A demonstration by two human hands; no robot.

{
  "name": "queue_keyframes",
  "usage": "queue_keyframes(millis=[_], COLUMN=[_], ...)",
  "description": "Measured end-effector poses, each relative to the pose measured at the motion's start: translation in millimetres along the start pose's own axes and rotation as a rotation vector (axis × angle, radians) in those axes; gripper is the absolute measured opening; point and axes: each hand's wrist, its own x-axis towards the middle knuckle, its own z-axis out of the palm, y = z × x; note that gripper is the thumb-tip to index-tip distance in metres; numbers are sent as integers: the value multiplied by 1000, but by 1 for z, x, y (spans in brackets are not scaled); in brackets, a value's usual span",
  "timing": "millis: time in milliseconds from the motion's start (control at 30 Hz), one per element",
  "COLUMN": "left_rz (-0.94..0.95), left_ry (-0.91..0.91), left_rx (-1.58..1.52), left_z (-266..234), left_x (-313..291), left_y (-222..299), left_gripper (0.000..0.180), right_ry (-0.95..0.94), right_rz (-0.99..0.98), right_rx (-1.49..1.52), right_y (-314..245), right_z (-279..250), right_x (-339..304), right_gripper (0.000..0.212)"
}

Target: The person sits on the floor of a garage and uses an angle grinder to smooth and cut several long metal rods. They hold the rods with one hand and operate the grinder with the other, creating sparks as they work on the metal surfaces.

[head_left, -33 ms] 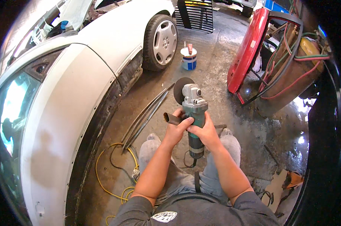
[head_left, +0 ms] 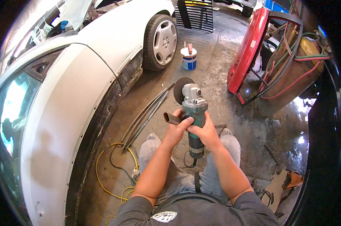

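Angle grinder point(head_left: 196, 108), green body, grey metal head, dark disc point(head_left: 182, 90) at the far end, cord point(head_left: 195, 162) at the near end; held in the air before the person's lap, head pointing away. Left hand point(head_left: 176, 130): thumb laid on the body, fingers closed about the tool's left side, beside a short hollow tube point(head_left: 172, 118); whether this is the side handle cannot be told. Right hand point(head_left: 205, 132): thumb over the body, gripping its right side, fingertips hidden. Handling, by judgement: rigid, fairly heavy toward the head, casing hard and perhaps slick, disc the more breakable part; best held by the barrel with both hands, clear of the disc. Surface: concrete floor point(head_left: 219, 83), stained, shiny as if wet in patches. On it, a yellow cable point(head_left: 96, 165) in loose loops, left of the legs; long thin strips point(head_left: 148, 116) lying side by side; a cardboard piece point(head_left: 275, 188) at right. Room: a vehicle workshop; white car point(head_left: 69, 94) along the left, red car door point(head_left: 247, 52) standing tilted at right near hoses; farther off, a blue-and-white bucket point(head_left: 189, 62) near the front wheel point(head_left: 166, 42); beyond, a dark slatted panel point(head_left: 198, 17).
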Motion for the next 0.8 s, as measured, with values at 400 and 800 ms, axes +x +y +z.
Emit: queue_keyframes(millis=[400,800], left_rz=[32,34], left_ry=[101,80], left_rx=[-95,-19], left_z=[4,-10], left_x=[4,3], left_y=[-4,-19], left_gripper=[42,36], right_ry=[-114,-44], right_rz=[31,138], right_rx=[-21,67], right_y=[-12,-7], right_z=[-7,-10], right_x=[7,0], right_gripper=[73,81])
